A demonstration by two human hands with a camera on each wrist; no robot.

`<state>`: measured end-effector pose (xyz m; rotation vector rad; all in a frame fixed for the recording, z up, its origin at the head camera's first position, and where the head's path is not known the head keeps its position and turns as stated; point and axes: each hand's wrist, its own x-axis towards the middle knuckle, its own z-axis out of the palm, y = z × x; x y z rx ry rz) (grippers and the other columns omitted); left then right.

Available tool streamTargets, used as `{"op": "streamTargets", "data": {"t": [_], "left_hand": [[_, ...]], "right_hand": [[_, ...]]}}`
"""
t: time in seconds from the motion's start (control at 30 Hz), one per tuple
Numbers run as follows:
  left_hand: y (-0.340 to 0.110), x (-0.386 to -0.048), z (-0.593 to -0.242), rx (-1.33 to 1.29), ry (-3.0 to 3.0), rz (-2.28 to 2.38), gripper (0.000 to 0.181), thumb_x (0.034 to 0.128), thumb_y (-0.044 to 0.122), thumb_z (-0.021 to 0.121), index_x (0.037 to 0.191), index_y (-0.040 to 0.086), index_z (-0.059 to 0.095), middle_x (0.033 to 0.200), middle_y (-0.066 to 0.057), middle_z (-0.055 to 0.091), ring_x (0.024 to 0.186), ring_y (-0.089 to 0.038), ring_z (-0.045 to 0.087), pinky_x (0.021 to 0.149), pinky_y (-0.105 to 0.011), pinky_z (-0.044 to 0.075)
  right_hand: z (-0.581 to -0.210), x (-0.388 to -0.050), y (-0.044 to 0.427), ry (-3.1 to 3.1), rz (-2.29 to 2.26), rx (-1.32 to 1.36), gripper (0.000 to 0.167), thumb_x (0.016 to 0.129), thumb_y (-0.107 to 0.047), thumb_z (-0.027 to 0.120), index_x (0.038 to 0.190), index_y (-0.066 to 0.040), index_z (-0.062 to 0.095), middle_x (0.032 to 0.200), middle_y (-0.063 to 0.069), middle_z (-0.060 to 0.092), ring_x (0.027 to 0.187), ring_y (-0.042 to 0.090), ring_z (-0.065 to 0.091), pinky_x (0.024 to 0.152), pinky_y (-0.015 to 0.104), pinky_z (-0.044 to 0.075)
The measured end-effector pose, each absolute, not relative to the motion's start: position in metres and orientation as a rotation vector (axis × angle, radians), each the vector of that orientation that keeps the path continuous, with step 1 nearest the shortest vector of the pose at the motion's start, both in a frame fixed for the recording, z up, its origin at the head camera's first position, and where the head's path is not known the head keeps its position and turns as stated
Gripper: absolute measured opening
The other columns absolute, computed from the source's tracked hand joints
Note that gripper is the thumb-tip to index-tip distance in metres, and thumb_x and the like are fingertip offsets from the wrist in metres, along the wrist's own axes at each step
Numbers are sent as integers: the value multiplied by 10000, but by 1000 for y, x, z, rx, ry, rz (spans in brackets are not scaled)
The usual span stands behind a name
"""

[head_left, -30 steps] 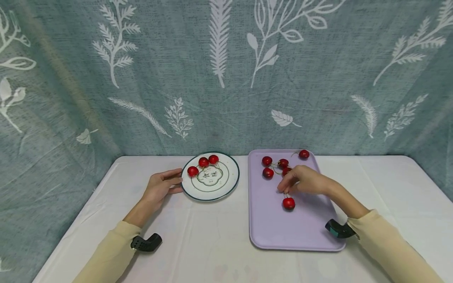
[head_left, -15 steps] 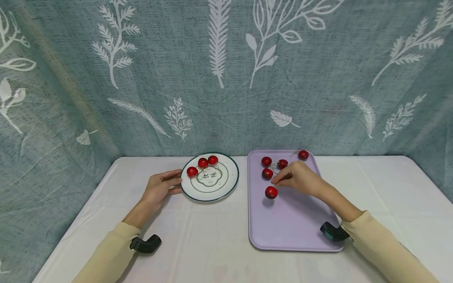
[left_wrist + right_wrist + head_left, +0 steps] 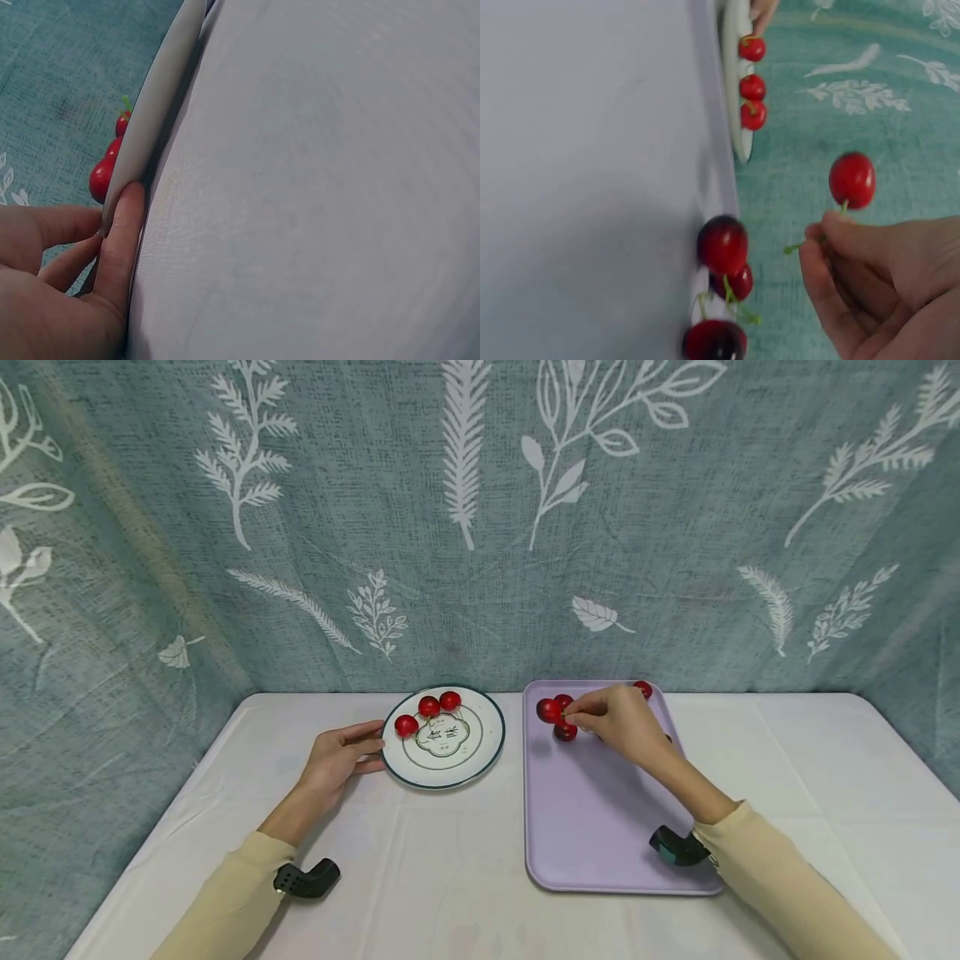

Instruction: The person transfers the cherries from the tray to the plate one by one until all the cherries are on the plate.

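Observation:
My right hand (image 3: 626, 722) pinches a red cherry (image 3: 549, 710) by its green stem, above the far left part of the purple tray (image 3: 581, 835). In the right wrist view this cherry (image 3: 852, 180) hangs apart from the others, beyond the fingertips. More cherries (image 3: 722, 244) lie on the tray, partly hidden by my hand in the head view. To the left, my left hand (image 3: 337, 760) holds the left rim of a white plate (image 3: 480, 752) with a dark edge, its fingers (image 3: 124, 240) on both sides of the rim. Three cherries (image 3: 429, 707) rest on that plate.
The plate and tray stand side by side on a white-covered table (image 3: 420, 877), with a narrow gap between them. A green curtain (image 3: 495, 610) with white leaf prints hangs right behind. One cherry (image 3: 642, 689) lies at the tray's far right corner.
The right hand has lifted the cherry off the tray and carried it left and away from me, over the far left cherries. The left hand has stayed at the plate.

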<state>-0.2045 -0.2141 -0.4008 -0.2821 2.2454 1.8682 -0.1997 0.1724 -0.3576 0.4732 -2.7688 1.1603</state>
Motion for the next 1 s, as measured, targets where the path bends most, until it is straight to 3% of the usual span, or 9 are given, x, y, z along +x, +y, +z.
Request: {"op": "streamTargets", "data": {"t": [0.17, 0.3, 0.43, 0.73, 1.0], "left_hand": [[-214, -203, -400, -286, 2231, 1884, 499, 968, -2, 554, 1449, -40, 426, 1448, -253, 435, 940, -65, 643, 799, -251, 602], [-215, -202, -400, -290, 2222, 1892, 498, 969, -2, 550, 1450, -40, 425, 1447, -254, 433, 917, -53, 646, 798, -247, 602], [-215, -203, -401, -279, 2203, 1906, 500, 967, -6, 553, 1449, -45, 423, 1453, -256, 427, 915, -49, 646, 803, -251, 601], [-212, -205, -401, -262, 2185, 1926, 499, 964, -13, 558, 1444, -52, 425, 1461, -261, 417, 947, -62, 636, 798, -254, 604], [-215, -205, -401, -258, 2185, 1927, 498, 967, -8, 552, 1445, -54, 422, 1491, -244, 389, 928, -51, 640, 794, -251, 605]], "right_hand": [[-353, -207, 162, -2776, 1289, 348, 122, 870, -113, 746, 956, -36, 785, 896, 91, 754, 759, 192, 689, 525, 230, 453], [-351, -216, 150, -2771, 1593, 233, 172, 881, -82, 730, 1000, 41, 747, 920, 158, 743, 782, 233, 718, 641, 298, 606], [-355, -223, 135, -2723, 1847, 148, 188, 883, -27, 712, 1025, 97, 715, 934, 211, 728, 769, 258, 726, 733, 394, 631], [-376, -224, 106, -2723, 1994, 114, 164, 865, 20, 712, 999, 114, 713, 882, 198, 728, 695, 168, 706, 707, 343, 634], [-381, -239, 81, -2672, 2125, 30, 190, 877, 1, 707, 1048, 85, 715, 969, 190, 727, 732, 155, 707, 722, 291, 628]]}}
